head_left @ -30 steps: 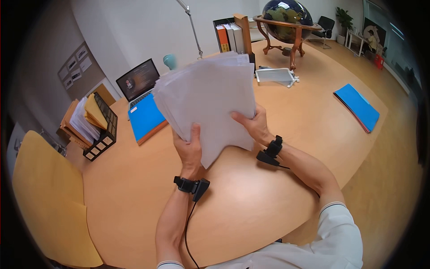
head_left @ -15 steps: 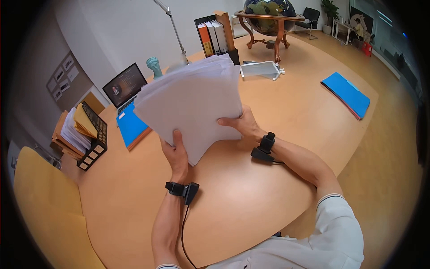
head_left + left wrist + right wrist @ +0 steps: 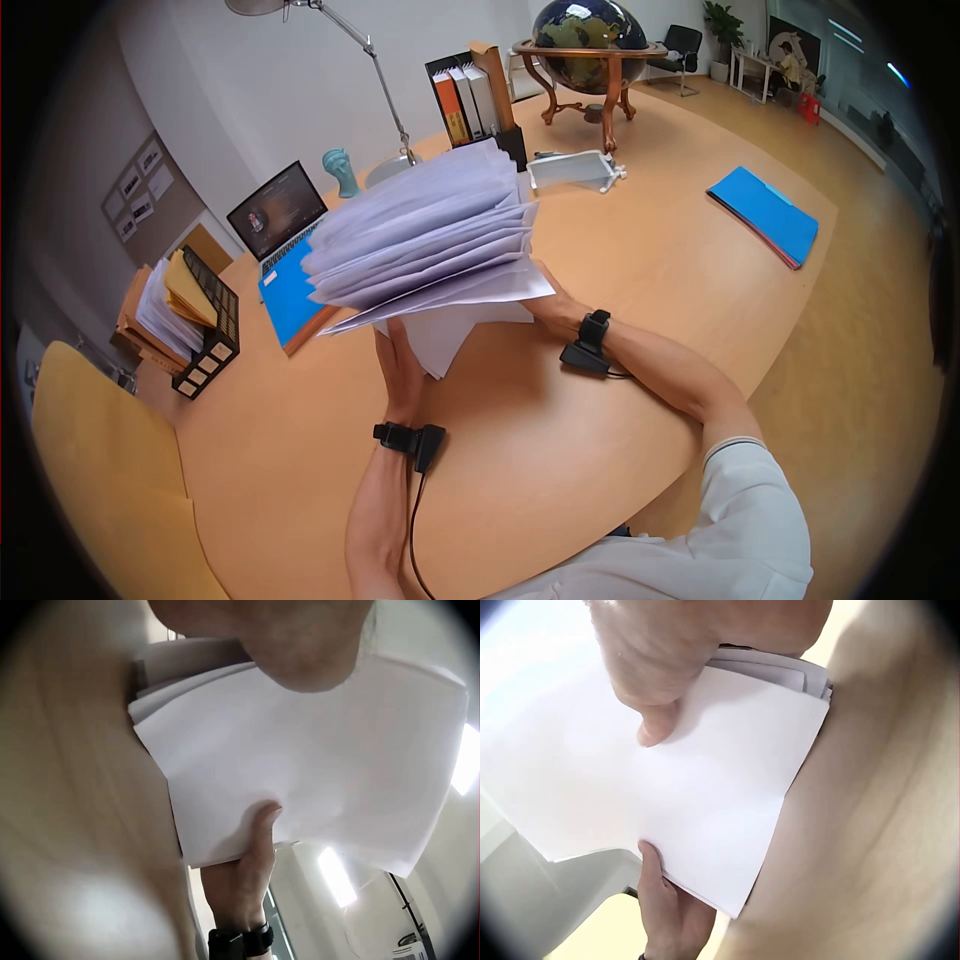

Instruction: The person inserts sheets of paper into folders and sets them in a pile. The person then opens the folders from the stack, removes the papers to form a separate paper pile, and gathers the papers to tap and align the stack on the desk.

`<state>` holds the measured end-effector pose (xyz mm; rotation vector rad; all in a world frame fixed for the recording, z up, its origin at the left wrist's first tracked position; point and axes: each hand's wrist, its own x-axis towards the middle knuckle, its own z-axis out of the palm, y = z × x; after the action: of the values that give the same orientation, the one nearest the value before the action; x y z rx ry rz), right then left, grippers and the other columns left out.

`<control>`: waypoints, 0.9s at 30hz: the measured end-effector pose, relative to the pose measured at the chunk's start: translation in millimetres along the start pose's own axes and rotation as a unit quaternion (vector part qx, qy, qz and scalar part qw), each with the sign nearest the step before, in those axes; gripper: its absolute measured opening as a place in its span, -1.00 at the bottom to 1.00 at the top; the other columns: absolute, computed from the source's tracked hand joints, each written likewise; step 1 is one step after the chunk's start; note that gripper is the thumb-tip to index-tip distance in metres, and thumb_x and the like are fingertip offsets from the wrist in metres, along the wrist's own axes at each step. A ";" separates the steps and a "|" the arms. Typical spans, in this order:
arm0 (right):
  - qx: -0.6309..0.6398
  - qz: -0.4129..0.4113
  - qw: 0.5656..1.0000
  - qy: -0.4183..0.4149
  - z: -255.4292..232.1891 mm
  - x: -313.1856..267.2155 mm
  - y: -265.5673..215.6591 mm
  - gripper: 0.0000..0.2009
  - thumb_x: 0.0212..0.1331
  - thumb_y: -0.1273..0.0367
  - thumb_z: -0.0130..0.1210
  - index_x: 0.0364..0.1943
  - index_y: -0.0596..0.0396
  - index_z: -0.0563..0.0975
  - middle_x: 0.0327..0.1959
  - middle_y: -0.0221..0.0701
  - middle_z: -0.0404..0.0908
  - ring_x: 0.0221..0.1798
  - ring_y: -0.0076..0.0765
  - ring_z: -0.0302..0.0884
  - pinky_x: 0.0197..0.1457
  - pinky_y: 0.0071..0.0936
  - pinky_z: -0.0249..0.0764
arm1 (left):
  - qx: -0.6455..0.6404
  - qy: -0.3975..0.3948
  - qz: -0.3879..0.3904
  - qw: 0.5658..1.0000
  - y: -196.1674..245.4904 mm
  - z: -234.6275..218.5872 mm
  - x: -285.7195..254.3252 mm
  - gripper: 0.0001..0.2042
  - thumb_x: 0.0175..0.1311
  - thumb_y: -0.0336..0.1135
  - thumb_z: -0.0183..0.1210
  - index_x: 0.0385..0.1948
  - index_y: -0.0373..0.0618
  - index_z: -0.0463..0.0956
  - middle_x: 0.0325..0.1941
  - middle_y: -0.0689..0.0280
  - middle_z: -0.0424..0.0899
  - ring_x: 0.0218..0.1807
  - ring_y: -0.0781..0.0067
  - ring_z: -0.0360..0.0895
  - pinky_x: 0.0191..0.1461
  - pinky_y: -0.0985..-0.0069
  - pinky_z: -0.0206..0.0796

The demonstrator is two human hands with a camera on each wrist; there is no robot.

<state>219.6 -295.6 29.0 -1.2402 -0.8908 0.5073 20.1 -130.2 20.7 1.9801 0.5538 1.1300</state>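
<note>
A thick stack of white paper (image 3: 420, 235) is held up over the desk between both hands. Its upper part bends toward me, and the sheet edges fan out in layers. At the lower left side the left hand (image 3: 401, 370) grips the stack, its thumb against the near sheet. The right hand (image 3: 553, 303) holds the opposite side, partly hidden by the drooping sheets in the head view. Both wrist views show a thumb (image 3: 658, 724) pressed on the front sheet from each side. The lower paper edges (image 3: 180, 817) are close over the desk.
A blue folder (image 3: 287, 300) lies by the laptop (image 3: 277, 212), left of the stack. File holders (image 3: 212, 345) stand at left and back. Another blue folder (image 3: 765, 215), a white tray (image 3: 572, 172), a lamp (image 3: 385, 85) and a globe (image 3: 588, 60) are farther off.
The paper stack was upright with its front sheet flat toward me; now its top has flopped toward me and the sheets have spread. Both hands keep their hold.
</note>
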 end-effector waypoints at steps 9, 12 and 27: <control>-0.077 0.051 0.995 0.024 -46.9 18.7 -24.2 -0.59 0.20 0.25 0.31 0.04 0.23 0.60 -0.15 -0.30 0.71 -0.11 -0.42 0.64 0.05 -0.38 0.54 | -0.207 -0.056 -0.082 0.973 38.0 31.5 19.1 -0.61 0.57 -0.28 0.01 0.26 -0.39 0.31 0.14 0.09 0.58 0.15 0.32 0.53 0.23 0.37 0.36; -0.046 0.144 0.988 -0.035 -89.2 2.7 -55.3 -0.42 0.15 0.27 0.37 0.24 0.23 0.47 0.05 -0.26 0.64 0.04 -0.36 0.61 0.16 -0.38 0.51 | -0.294 -0.156 -0.217 0.918 27.9 40.8 14.7 -0.56 0.49 -0.29 0.14 0.24 -0.39 0.28 0.02 0.03 0.63 -0.02 0.32 0.63 0.08 0.43 0.50; -0.667 0.398 0.625 0.081 -334.7 -45.8 -84.9 -0.36 -0.12 0.13 0.50 0.09 0.15 0.63 0.11 -0.21 0.66 0.21 -0.09 0.57 0.22 -0.21 0.47 | -0.266 -0.335 -0.336 0.839 9.9 9.0 -8.4 -0.79 0.47 -0.31 0.16 -0.04 -0.23 0.45 -0.23 0.16 0.71 -0.20 0.44 0.73 -0.16 0.67 0.59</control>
<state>451.9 -551.2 74.2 -3.0897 -0.3859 0.3353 23.4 -145.6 21.4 1.3650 0.4277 0.0873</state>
